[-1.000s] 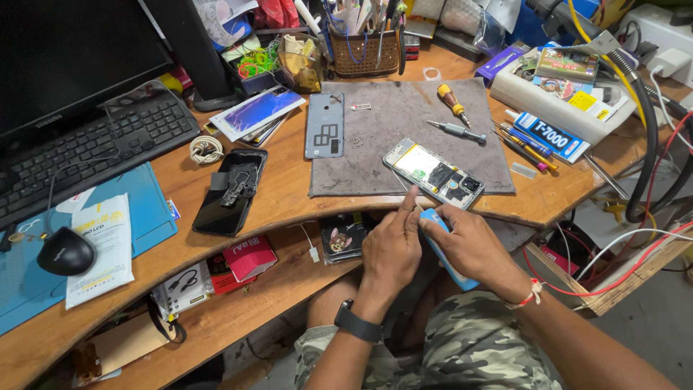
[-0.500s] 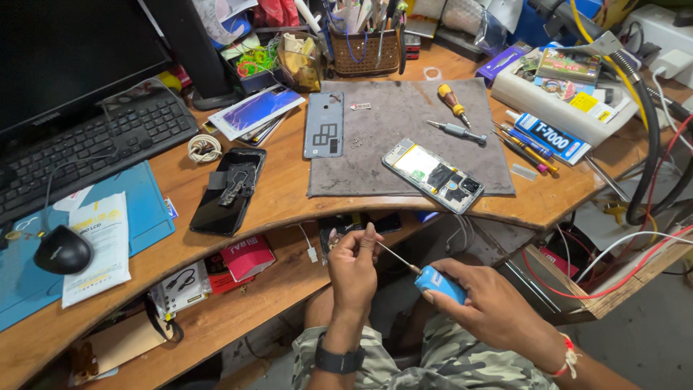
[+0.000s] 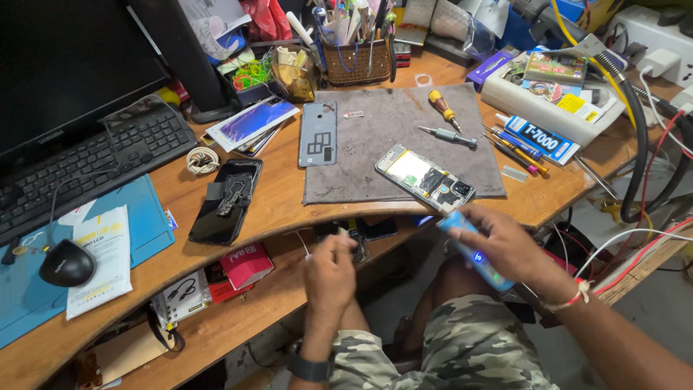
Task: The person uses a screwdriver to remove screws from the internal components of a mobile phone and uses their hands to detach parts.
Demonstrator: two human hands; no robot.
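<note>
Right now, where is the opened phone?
In the head view, the opened phone lies on the grey mat, near its front right edge, just above the right hand and below the grey screwdriver.

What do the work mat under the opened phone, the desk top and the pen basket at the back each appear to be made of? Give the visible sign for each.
Work mat: probably soft rubber or silicone, matte grey, scuffed, lying flat without shine.
Desk top: wood or wood-look laminate, with brown grain and a smooth curved edge.
Pen basket: woven wicker or cane, a brown criss-cross weave.
</note>
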